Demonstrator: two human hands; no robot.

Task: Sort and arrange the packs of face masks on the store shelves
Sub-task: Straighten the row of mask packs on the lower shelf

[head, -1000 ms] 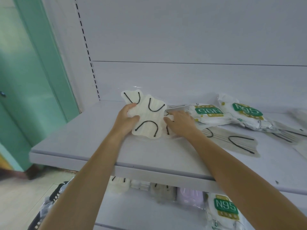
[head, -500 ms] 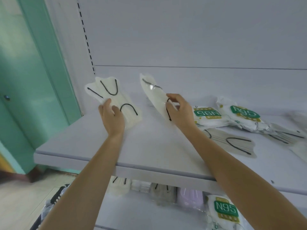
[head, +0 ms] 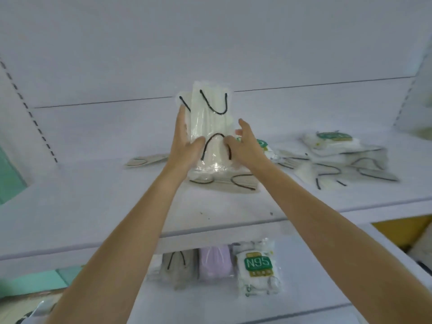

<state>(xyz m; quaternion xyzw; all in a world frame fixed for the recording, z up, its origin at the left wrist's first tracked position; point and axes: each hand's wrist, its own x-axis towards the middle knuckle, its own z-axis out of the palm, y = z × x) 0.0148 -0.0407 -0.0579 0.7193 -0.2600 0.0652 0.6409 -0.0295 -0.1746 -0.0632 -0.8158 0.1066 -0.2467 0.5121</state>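
Two bare hands meet at the centre of the head view around a white mask pack with black ear loops, which is held upright in the air above the upper shelf. The left hand takes the pack's left edge: its grip is pinching the pack, thumb across the front, fingers straight up the side. The right hand lays its thumb on the front near the lower loop, its other fingers spread beside the right edge; whether that grip closes on the pack I cannot tell. One more black loop peeks out at the pack's upper left corner.

Just below the hands a flat beige pack lies on the shelf, and a second beige pack lies left of centre. At the right of the frame sits a loose pile of packs, topped by a green-labelled pack. On the lower shelf, bottom centre, stand a grey pack, a lilac pack and an N95 pack, side by side.
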